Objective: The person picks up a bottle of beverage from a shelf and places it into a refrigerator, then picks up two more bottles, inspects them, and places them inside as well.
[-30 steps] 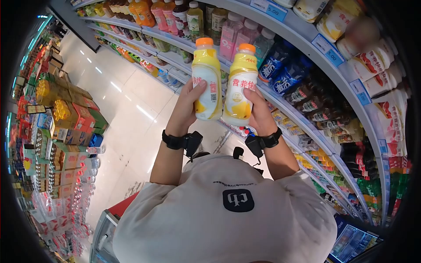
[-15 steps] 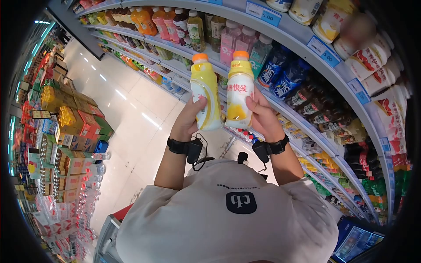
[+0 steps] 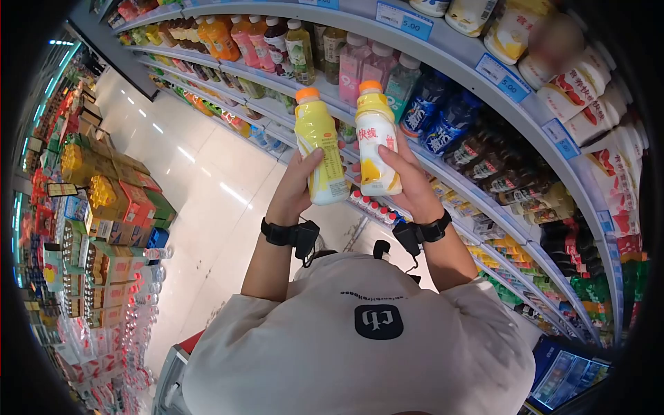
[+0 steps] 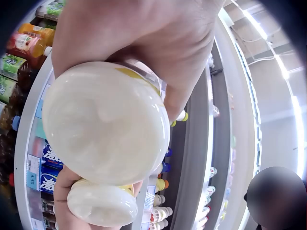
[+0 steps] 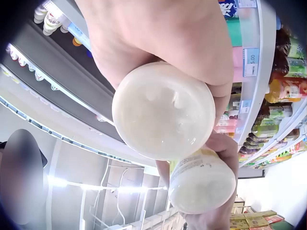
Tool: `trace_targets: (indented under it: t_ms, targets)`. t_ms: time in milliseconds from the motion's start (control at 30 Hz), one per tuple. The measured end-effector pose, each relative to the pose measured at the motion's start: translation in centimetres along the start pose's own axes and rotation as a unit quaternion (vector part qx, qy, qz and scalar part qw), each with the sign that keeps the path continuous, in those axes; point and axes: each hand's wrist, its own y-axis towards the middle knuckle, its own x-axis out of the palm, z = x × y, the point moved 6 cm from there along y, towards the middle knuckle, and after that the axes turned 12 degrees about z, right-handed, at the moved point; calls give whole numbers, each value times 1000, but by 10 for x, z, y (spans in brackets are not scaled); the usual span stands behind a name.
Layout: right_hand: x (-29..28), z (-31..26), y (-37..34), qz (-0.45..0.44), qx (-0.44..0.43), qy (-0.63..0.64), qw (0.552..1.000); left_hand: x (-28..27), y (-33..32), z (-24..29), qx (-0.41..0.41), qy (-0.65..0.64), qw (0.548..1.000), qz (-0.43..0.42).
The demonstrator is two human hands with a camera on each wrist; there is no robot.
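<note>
In the head view two plastic drink bottles with orange caps stand side by side in front of the chest. My left hand (image 3: pixel 298 181) grips the left bottle (image 3: pixel 320 142) round its lower half, thumb across the front; its yellow side with small print faces me. My right hand (image 3: pixel 409 181) holds the right bottle (image 3: pixel 374 135), whose white label has red characters and a yellow patch, its thumb also over the front. Both bottles are upright, slightly apart. The left wrist view shows the left bottle's pale base (image 4: pixel 105 120), the right wrist view the right bottle's base (image 5: pixel 163 112).
A curved store shelf (image 3: pixel 443 52) with blue price tags runs along the front and right, filled with bottled drinks. Pink bottles (image 3: pixel 354 66) and blue bottles (image 3: pixel 449 124) stand just behind the held ones. Stacked cartons (image 3: pixel 128 190) line the left, across a tiled floor (image 3: pixel 200 180).
Both bottles have come lower, toward the chest, and have been turned in the hands. The left one now shows its yellow printed side instead of its white side; the right label has rotated too.
</note>
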Motion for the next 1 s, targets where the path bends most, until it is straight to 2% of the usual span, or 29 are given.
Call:
trace_targets:
  t_ms: [67,100,167,233,300,433,500,633,700,767,800,867,1000]
  targets:
    - [-8,-2,4,38,-72,-18,997,-8,4,-7,-19,-15,1000,-4]
    - [-6,-3,4,38,-71,-18,997,-8,5,-9,-39,-29,999,-11]
    - [-2,-7,1,23,-70,52,996,-5,7,-7,-21,-21,999,-23]
    - [-8,-2,3,16,-72,24,997,1,8,-4,-3,-13,999,-36]
    - [-9,0,4,9,-73,-3,997,5,8,-3,-51,-99,994,-14]
    - [-7,-4,1,25,-76,-15,997,9,3,3,-48,-90,994,-29]
    - [-9,-5,0,43,-79,-15,996,-2,9,-4,-36,-26,999,7]
    - [-3,-3,-5,46,-35,-17,998,-9,14,-12,-45,-33,998,34]
    - [-4,1,-4,45,-18,-3,999,5,9,-9,-102,-109,989,11]
    - [-13,0,0,74,-72,-20,994,9,8,-6,-104,-115,988,-9]
    - [-13,-2,0,74,-73,-20,994,12,8,-6,-108,-122,986,-29]
    - [-7,-5,-1,14,-21,132,991,1,12,-16,-93,-95,991,-32]
    - [-12,-3,-4,30,-32,116,992,9,5,-15,-42,-44,998,-26]
